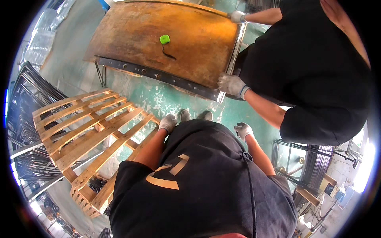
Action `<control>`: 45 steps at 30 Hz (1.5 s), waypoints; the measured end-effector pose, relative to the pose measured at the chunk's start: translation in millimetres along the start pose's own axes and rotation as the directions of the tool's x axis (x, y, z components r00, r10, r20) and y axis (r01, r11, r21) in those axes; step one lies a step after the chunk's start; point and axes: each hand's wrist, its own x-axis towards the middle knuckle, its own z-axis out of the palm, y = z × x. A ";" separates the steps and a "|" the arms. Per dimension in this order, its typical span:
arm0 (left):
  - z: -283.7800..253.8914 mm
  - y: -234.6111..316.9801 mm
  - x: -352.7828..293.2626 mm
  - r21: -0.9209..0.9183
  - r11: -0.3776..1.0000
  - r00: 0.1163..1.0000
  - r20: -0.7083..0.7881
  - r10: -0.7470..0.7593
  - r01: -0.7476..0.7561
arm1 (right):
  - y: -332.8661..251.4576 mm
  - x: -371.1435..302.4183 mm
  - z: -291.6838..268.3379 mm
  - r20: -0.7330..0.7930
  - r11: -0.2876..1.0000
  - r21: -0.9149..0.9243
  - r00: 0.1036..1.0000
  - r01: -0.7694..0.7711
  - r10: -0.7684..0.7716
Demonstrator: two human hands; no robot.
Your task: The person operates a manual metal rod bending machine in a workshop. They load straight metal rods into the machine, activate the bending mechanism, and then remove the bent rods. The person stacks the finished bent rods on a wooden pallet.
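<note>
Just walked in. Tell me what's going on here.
The person wearing the camera stands on a green floor, arms down: the gloved left hand hangs beside a wooden pallet, the gloved right hand hangs free, and neither holds anything. In front, a co-worker in black grips the right edge of a rusty metal table with both gloved hands. A green tape measure lies on top.

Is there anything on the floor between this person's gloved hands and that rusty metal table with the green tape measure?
Nothing visible. The left hand and right hand hang empty above bare green floor before the table. The wooden pallet lies off left; a co-worker's gloved hand grips the table's right edge.
</note>
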 end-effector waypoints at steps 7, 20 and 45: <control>-4.4 -1.9 -3.8 -0.007 0.999 0.999 0.010 0.038 -0.038 | -9.7 -9.1 0.7 -0.002 0.999 -0.045 1.000 0.006 -0.006; -5.8 -4.8 -10.2 0.017 0.999 0.999 -0.022 0.049 -0.049 | -7.9 -9.1 6.7 0.016 0.999 -0.027 1.000 0.024 -0.024; -4.9 -4.9 -7.2 -0.024 0.998 0.998 0.014 -0.065 0.065 | -12.6 -2.0 7.7 0.012 1.000 -0.027 1.000 0.015 -0.015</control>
